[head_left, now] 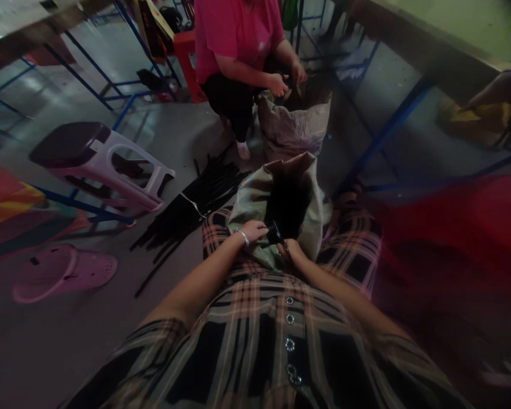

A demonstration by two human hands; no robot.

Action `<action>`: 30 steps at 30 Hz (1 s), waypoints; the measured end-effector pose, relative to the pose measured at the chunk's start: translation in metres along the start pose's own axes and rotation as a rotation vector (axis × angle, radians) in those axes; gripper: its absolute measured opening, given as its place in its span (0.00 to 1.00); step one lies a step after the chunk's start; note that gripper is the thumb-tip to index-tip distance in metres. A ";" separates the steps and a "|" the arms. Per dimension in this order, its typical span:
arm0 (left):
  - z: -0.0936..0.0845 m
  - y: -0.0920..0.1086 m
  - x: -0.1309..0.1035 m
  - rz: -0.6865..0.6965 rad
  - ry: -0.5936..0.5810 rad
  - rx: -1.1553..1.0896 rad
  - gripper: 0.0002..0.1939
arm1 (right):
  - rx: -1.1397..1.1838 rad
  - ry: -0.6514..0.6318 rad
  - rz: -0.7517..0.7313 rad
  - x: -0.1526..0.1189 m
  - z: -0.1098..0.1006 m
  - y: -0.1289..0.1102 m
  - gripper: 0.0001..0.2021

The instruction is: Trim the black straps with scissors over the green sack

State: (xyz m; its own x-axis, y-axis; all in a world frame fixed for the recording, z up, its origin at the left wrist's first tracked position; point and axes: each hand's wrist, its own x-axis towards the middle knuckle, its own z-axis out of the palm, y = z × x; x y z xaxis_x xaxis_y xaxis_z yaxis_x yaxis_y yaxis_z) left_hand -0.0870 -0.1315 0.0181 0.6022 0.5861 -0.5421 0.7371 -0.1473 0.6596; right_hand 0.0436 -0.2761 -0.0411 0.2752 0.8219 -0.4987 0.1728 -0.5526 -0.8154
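Observation:
My left hand [254,231] has its fingers closed on a small black strip [272,235], just over the near side of an open sack. In my right hand [293,251] is a pair of scissors [285,247], with the thin blades up against the strip. The pale woven sack [249,200] stands between my knees, its mouth toward me. Its inside [288,199] looks black, and I cannot make out single pieces there. Left of the sack, a bundle of long black strips [213,184] lies on the floor, bound with a white tie [192,203].
Across from me, a person in a pink shirt [238,34] works with both hands over another sack [296,128]. To the left are a plastic stool [123,165] and a pink basket [68,272]. Blue-legged tables [434,51] stand on both sides. Something red [451,227] lies at right.

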 end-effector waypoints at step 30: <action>0.008 0.022 -0.001 -0.042 -0.047 -0.131 0.12 | -0.072 -0.028 -0.057 0.000 -0.001 0.000 0.06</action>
State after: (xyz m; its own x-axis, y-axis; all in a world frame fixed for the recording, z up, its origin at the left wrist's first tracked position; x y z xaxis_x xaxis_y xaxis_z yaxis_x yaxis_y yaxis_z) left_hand -0.0689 -0.1417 0.0293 0.5878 0.5512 -0.5922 0.7171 -0.0162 0.6967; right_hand 0.0447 -0.2760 -0.0414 0.2371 0.8552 -0.4610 0.2555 -0.5127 -0.8197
